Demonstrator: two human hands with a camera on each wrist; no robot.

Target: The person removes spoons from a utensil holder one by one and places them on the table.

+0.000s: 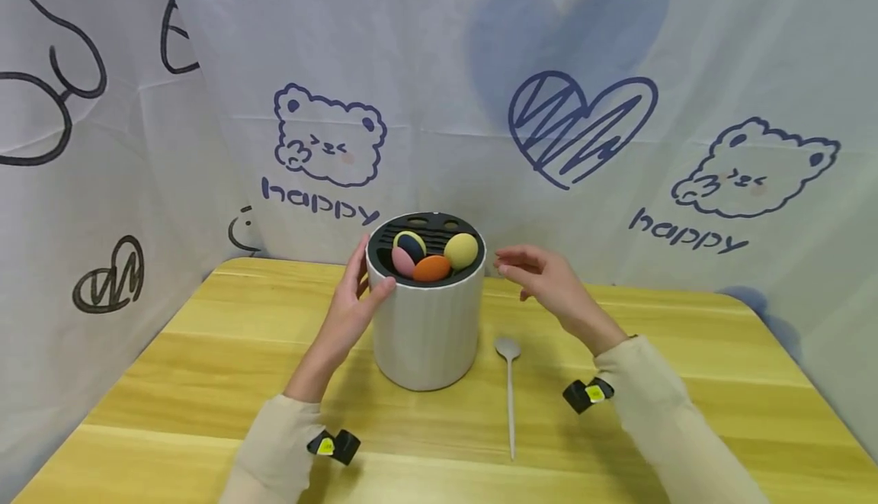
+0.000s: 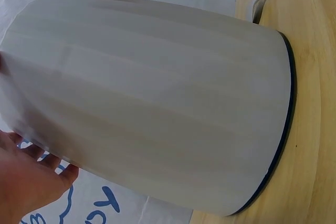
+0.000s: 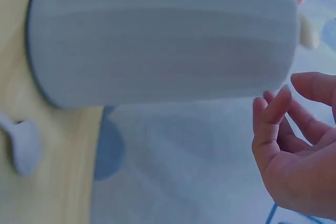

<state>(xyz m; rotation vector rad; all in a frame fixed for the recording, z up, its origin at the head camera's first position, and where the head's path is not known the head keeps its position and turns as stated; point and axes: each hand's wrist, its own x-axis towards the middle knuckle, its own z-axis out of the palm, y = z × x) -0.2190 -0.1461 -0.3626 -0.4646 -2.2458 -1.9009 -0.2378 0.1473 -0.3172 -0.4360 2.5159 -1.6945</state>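
A white, faintly ribbed canister (image 1: 427,336) stands upright on the table. Its black top (image 1: 473,231) has slots and round holes at the back. In the front part of that top sit egg-shaped pieces: a yellow one (image 1: 461,251), an orange one (image 1: 431,268), a pink one (image 1: 403,261) and a dark blue one with a yellow edge (image 1: 411,244). My left hand (image 1: 350,302) holds the canister's upper left side, thumb at the front rim, fingers round the side. My right hand (image 1: 549,279) hovers beside the right rim, fingers loosely bent, nothing in them.
A pale long-handled spoon (image 1: 510,382) lies on the wood-grain table (image 1: 206,382) right of the canister, its bowl pointing away. Close behind the table's far edge hangs a white cloth (image 1: 439,107) printed with bears and hearts.
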